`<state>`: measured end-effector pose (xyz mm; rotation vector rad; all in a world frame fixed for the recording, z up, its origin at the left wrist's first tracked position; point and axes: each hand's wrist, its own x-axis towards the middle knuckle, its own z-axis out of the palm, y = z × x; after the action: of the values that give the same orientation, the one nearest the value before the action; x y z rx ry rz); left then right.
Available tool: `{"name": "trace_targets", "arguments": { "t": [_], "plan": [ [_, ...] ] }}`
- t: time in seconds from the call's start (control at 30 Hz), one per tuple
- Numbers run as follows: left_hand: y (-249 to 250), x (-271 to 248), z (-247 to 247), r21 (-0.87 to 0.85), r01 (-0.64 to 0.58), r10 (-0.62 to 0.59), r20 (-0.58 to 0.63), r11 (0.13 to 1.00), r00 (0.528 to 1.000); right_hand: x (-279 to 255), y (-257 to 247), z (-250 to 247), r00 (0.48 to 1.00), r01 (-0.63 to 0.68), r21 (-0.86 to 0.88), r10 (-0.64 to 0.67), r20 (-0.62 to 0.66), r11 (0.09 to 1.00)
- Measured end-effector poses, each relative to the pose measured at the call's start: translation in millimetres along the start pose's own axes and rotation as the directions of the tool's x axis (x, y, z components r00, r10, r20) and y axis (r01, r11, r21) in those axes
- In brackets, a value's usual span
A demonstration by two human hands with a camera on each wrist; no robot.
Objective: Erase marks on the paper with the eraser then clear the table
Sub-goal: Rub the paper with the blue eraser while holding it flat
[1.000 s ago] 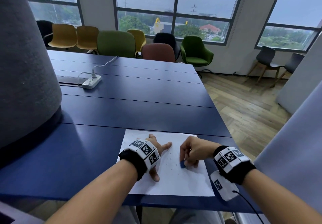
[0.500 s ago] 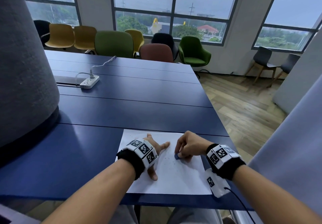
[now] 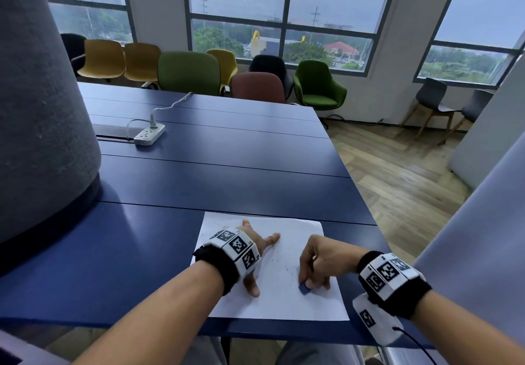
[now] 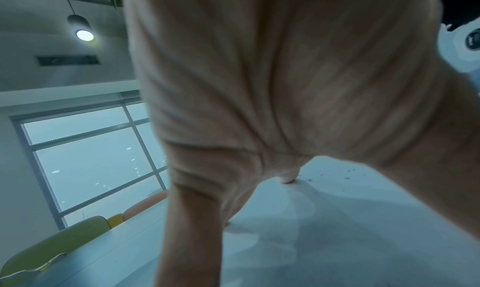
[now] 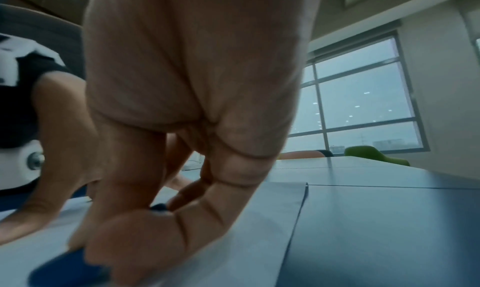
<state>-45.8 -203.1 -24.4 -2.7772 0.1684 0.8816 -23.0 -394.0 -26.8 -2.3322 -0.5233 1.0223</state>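
Note:
A white sheet of paper [image 3: 284,302] lies at the near edge of the blue table [image 3: 213,182], with small dark specks [image 3: 279,262] across its middle. My left hand [image 3: 255,253] presses flat on the sheet's left part, fingers spread. My right hand [image 3: 315,268] pinches a small blue eraser [image 3: 304,288] and holds it down on the paper's right half. In the right wrist view the curled right hand [image 5: 145,219] covers most of the eraser [image 5: 64,266]. The left wrist view shows the left hand [image 4: 259,106] on the paper [image 4: 337,230], with specks beside it.
A white power strip [image 3: 149,135] with its cable lies far back on the table. A large grey padded shape [image 3: 39,114] stands at the left. Coloured chairs [image 3: 189,73] line the table's far side. The table's right edge drops to wooden floor [image 3: 397,182].
My right hand with the eraser went up the paper, then came back down toward me. The left hand has stayed pressed on the sheet.

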Motion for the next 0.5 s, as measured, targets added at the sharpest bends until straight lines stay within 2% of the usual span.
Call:
{"name": "trace_targets", "arguments": {
  "t": [0.13,0.17,0.27,0.33,0.5],
  "plan": [
    [1,1,0,0.014,0.000,0.000,-0.006,1.000,1.000,8,0,-2,0.986,0.025,0.086,-0.010,-0.166,0.996],
    [2,1,0,0.009,0.001,-0.001,-0.005,1.000,1.000,7,1,-1,0.988,0.025,0.086,-0.011,-0.152,0.996],
    [2,0,0,0.027,0.008,-0.008,-0.004,1.000,1.000,1,-1,1,1.000,-0.006,0.002,0.006,0.023,1.000],
    [3,-1,0,0.029,0.001,-0.001,-0.006,1.000,1.000,4,-6,-4,0.999,-0.019,-0.024,0.020,0.044,1.000],
    [3,-6,-3,-0.003,-0.017,0.017,-0.001,1.000,1.000,28,-17,-20,0.980,0.003,0.040,0.005,-0.198,0.999]
  ]
}}
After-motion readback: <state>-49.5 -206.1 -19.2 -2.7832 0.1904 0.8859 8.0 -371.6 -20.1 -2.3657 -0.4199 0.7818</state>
